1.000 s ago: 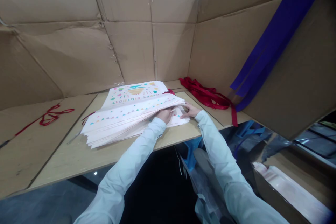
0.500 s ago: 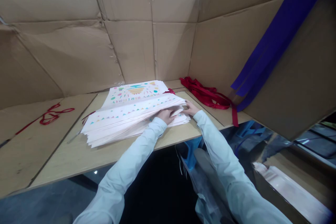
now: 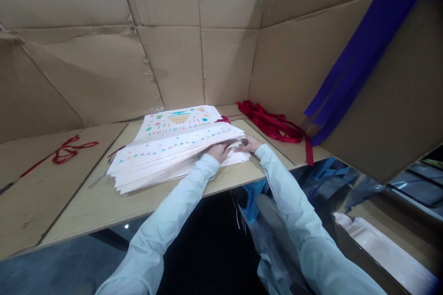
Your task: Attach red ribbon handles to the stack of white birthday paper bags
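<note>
A stack of flat white printed paper pieces (image 3: 152, 161) lies on the wooden table, its top one marked HAPPY BIRTHDAY with coloured dots and small triangles. I cannot tell whether they are sheets or folded bags. At the near right side, my left hand (image 3: 218, 151) grips layers of the stack, holding the upper ones raised; its fingertips are hidden among the paper. My right hand (image 3: 252, 144) is at the stack's right edge, its fingers bent into the gap and closed on paper there. A small red ribbon bow (image 3: 223, 120) sits at the top sheet's right side.
Red ribbon (image 3: 273, 122) is heaped at the right of the table (image 3: 104, 212), one end over the edge. A thin red ribbon loop (image 3: 69, 150) lies at left. Cardboard walls (image 3: 166, 64) enclose the back and right, where blue strips (image 3: 353, 64) hang. An open box (image 3: 384, 249) stands lower right.
My right hand's fingers have moved slightly left, further into the gap at the stack's edge. My left hand keeps its grip in nearly the same place.
</note>
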{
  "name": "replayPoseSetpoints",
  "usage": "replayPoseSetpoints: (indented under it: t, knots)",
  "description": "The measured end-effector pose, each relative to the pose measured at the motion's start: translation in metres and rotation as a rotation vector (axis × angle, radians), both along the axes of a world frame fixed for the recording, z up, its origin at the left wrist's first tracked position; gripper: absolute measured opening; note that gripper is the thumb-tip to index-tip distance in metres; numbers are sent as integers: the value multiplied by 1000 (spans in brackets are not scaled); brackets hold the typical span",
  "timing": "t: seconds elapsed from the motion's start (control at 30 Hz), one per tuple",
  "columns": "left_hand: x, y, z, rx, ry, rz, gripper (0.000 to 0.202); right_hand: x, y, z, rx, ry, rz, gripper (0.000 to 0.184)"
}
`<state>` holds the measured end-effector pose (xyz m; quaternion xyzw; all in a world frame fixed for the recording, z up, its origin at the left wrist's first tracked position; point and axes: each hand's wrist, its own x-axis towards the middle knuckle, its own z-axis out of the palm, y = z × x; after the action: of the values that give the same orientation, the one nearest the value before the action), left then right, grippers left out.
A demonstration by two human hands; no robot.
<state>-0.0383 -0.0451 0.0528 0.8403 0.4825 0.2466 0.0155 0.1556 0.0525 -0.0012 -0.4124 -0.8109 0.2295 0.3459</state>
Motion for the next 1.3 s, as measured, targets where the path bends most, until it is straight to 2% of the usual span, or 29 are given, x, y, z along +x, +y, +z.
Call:
replayPoseSetpoints:
  t: [0.17, 0.3, 0.43, 0.57, 0.83, 0.93, 1.03, 1.17, 1.3]
  knots:
    - [-1, 3, -2, -93, 69, -21, 37, 0, 5, -2, 24, -71, -73, 65]
    - [-2, 5, -4, -23, 58, -50, 38, 3, 5, 1, 5, -27, -51, 60]
    - [0, 2, -1, 10, 41, 23, 43, 7, 0, 4, -96, 38, 68, 72]
    - [3, -2, 4, -20, 52, 58, 45, 5, -3, 3, -136, 47, 77, 85]
    - [0, -1, 0, 26, -11, -33, 41, -4, -4, 3, -90, 72, 3, 72]
    - [-1, -1, 2, -32, 40, -60, 47, -5, -3, 4, -83, 92, -26, 73]
    - [-1, 0, 2, -33, 80, -51, 44, -3, -5, 4, -108, 116, -29, 72]
    - [0, 2, -2, 25, 24, -24, 44, 3, -8, 7, -170, 96, 27, 75]
    - [1, 1, -1, 17, 24, 21, 44, 3, -11, 8, -150, 68, 62, 81]
